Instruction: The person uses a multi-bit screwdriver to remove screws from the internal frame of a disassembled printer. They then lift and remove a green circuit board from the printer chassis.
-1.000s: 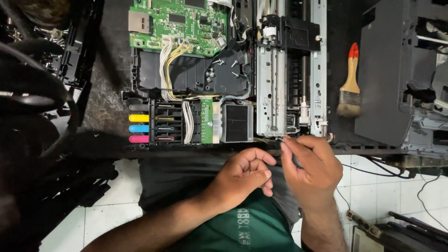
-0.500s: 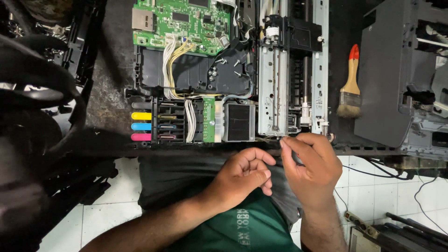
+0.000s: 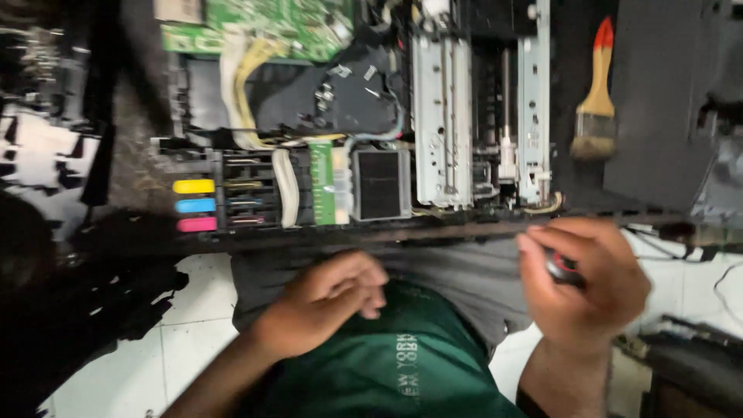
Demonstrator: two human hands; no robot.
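Since the earlier frame the two hands have drawn apart: the right hand (image 3: 584,282) has shifted outward to the right, and a small dark item with a red spot (image 3: 559,267) now shows in its grip; the left hand (image 3: 329,298) has stayed over the lap.

The opened printer (image 3: 371,124) lies across the upper part of the view, its front edge running just above both hands. Inside it, from left to right: a green circuit board (image 3: 271,23) at the top, a dark plastic housing (image 3: 325,97) below it, and a metal rail frame (image 3: 472,116) on the right. A dark grey cover panel (image 3: 658,101) stands at the far right. The green shirt (image 3: 402,364) fills the lower centre. A paintbrush (image 3: 594,108) with a red-tipped wooden handle lies between the rail frame and the cover panel, well apart from both hands. Three ink tabs, yellow, blue and pink (image 3: 195,205), sit at the printer's lower left.

Right hand: fingers curled closed around the small dark item, just below the printer's front edge. Left hand: loosely curled, narrow, holding nothing visible, resting against the shirt. The item lies wholly within the right hand, well apart from the left.
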